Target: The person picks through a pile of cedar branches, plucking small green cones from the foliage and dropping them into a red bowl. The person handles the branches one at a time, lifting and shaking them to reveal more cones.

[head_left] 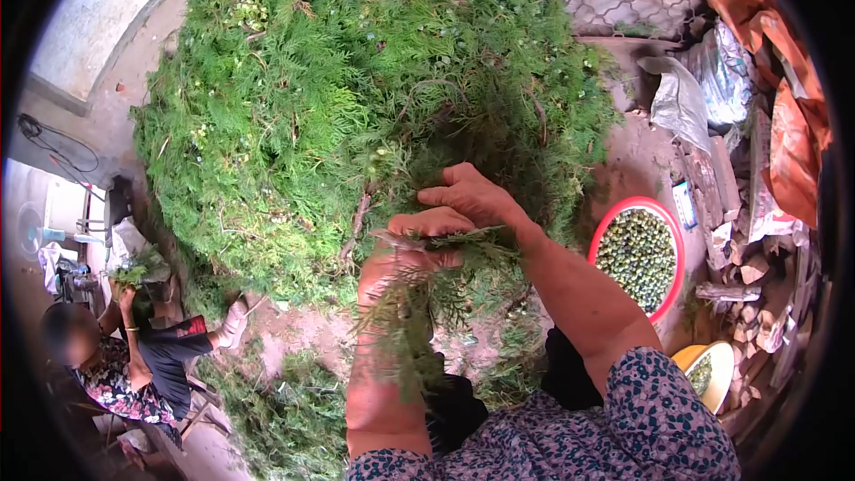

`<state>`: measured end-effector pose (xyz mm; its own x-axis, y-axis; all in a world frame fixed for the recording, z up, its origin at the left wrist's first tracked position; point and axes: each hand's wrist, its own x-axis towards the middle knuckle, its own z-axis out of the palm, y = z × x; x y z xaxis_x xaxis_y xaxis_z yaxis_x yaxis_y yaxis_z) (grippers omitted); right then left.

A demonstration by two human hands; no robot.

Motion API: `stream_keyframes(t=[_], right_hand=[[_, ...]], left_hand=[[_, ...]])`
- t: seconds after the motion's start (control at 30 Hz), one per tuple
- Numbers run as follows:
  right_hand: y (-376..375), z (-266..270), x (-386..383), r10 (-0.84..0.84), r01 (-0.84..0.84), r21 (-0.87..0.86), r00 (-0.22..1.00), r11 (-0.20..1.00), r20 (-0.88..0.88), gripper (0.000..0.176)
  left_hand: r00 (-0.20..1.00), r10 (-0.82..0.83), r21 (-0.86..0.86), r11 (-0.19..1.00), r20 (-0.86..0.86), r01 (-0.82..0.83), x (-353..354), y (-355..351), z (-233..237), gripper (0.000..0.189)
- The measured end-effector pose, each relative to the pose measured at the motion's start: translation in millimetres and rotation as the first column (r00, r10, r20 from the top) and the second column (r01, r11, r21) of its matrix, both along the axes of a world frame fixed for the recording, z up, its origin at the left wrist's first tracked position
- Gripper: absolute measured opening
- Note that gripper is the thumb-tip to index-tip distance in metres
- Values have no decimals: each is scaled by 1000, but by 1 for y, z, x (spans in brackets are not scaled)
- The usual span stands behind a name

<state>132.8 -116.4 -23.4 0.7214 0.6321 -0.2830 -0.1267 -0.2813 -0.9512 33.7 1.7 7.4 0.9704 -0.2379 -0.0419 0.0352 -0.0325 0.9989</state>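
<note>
My left hand (434,230) is closed around the stem of a cut cypress branch (401,303), whose green sprays hang down over my left forearm. Just above it and close beside it is my right hand (472,199), its fingers bent and pointing left, drawn together; whatever lies between them is hidden. Directly beyond both hands rises a large heap of cypress branches (303,116), dotted with small pale green cones. To the right of my right forearm stands a red-rimmed basin (681,258) holding many small round green cones.
A yellow basin (723,379) with green bits sits at the lower right, near stacked firewood (753,321) and an orange sheet (793,142). Stripped-looking greenery (294,419) lies by my feet. At left, another person (134,365) sits holding a green sprig.
</note>
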Motion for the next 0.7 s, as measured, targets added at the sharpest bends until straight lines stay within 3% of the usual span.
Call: stream_keyframes(t=[0.07, 0.1, 0.13, 0.2, 0.23, 0.27, 0.3, 0.33, 0.37, 0.43, 0.47, 0.5, 0.53, 0.57, 0.6, 0.67, 0.7], right_hand=[[-5, 9, -3, -49, 50, 26, 997, 998, -58, 40], [-9, 11, -3, -98, 104, 48, 988, 993, -117, 38], [-12, 13, -2, -98, 103, 46, 989, 994, -111, 38], [-17, 15, 0, 27, -31, -63, 997, 998, -73, 36], [-18, 16, -1, 26, -31, -64, 997, 997, -70, 36], [-18, 17, -4, -21, 35, 70, 981, 997, -193, 32], [-19, 17, -7, -49, 115, 193, 947, 974, -318, 27], [-18, 15, -10, -48, 113, 192, 947, 975, -316, 27], [-16, 10, -13, -53, 118, 221, 958, 968, -280, 24], [-13, 9, -22, -55, 118, 252, 968, 961, -244, 20], [-12, 12, -28, -36, 69, 284, 992, 956, -121, 20], [-12, 14, -33, -19, 17, 309, 1000, 951, 4, 21], [-12, 11, -36, -15, 13, 309, 1000, 951, 4, 21], [-10, 5, -39, -21, 0, 274, 997, 962, 75, 20], [-10, 1, -41, -24, -12, 238, 989, 971, 145, 19], [-8, 4, -45, -45, 15, 254, 992, 967, 115, 18], [-8, 8, -47, -36, 6, 264, 994, 964, 108, 18]], left_hand=[[984, -79, 1, 997, 158, 80, 3, 3, -4, 28], [940, -66, 107, 994, 334, 32, 4, 3, -1, 30], [938, -65, 104, 994, 340, 31, 5, 4, -7, 30], [985, 64, -224, 974, 159, -27, 8, 6, -25, 28], [974, 227, -196, 956, 12, -220, 1, 1, -5, 22], [974, 226, -196, 956, 14, -219, -6, 6, -7, 22], [973, 232, 5, 973, 21, -232, -14, 16, -10, 20], [971, 237, 205, 949, 29, -238, -18, 21, -13, 17], [970, 241, 204, 949, 30, -242, -16, 20, -18, 17], [762, 643, 190, 740, 81, -645, -6, 14, -19, 12], [760, 645, 191, 738, 82, -647, -6, 12, -11, 12], [749, 661, -19, 749, -40, -662, -7, 11, -2, 11], [745, 648, -227, 710, -162, -667, -8, 10, 6, 10], [742, 635, -444, 613, -216, -654, -8, 12, -1, 14], [738, 639, -444, 609, -217, -657, -10, 13, -1, 14], [755, 616, -644, 488, -225, -589, -10, 11, 1, 13], [710, 656, -607, 463, -254, -646, -6, 7, 3, 13]])
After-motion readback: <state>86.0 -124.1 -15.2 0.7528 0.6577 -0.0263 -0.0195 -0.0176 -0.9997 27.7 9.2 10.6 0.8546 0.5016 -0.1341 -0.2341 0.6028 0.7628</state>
